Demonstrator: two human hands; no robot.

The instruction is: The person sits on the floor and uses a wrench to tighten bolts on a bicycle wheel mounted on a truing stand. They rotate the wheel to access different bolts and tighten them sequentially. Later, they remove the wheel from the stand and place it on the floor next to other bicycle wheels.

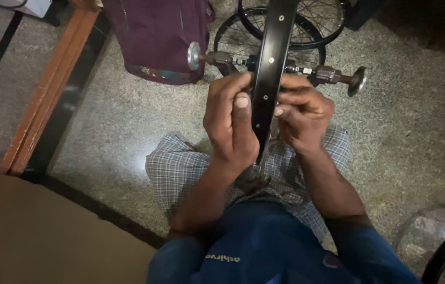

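Note:
A black bicycle wheel rim [271, 58] stands edge-on in front of me, running from the top of the view down to my lap. Its axle crosses behind the rim, with a round silver knob at the left end [194, 55] and another at the right end [358, 80]. My left hand [229, 122] grips the rim's left side, thumb lying along its edge. My right hand [302, 111] is pressed against the rim's right side, fingers pinched at it; what they pinch is too small to tell. I sit in a checked cloth [180, 168] and a blue shirt.
More spoked wheels [306, 26] lie on the speckled stone floor behind the rim. A dark maroon bag [159, 37] stands at the top left. An orange wooden plank [49, 89] runs along the left. Another wheel [443, 247] shows at the bottom right.

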